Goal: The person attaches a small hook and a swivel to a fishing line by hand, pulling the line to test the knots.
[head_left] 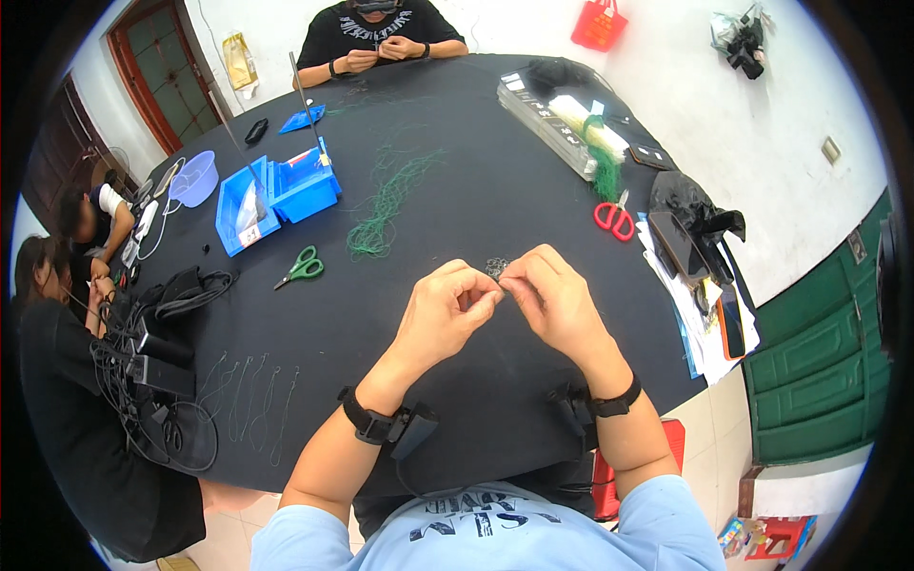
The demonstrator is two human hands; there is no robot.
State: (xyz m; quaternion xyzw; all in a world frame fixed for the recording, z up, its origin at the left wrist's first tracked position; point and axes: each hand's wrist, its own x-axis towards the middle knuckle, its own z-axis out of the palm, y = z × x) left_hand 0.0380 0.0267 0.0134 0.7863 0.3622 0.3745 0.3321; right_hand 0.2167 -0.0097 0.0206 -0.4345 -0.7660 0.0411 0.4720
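Observation:
Both of my hands meet above the middle of the black-covered table, fingertips close together. My left hand [440, 312] is closed in a pinch, thumb against forefinger. My right hand [560, 303] pinches too, its fingertips just beside the left ones. Whatever lies between the fingers is too small to make out. Right behind the fingertips sits a small heap of tiny silvery metal pieces [496, 267]. A loose tangle of green thread [386, 214] lies farther off to the left. Nearer the left hand are green-handled scissors [305, 265]. Several thin lengths of line [252, 400] lie in a row at the lower left.
Blue bins [303, 186] with upright rods and a purple bowl [195, 179] stand at far left. Black cables and boxes [162, 366] crowd the left edge. Red scissors [615, 219], a long clear case [547, 127], phones and papers [705, 314] line the right. Other people sit around the table.

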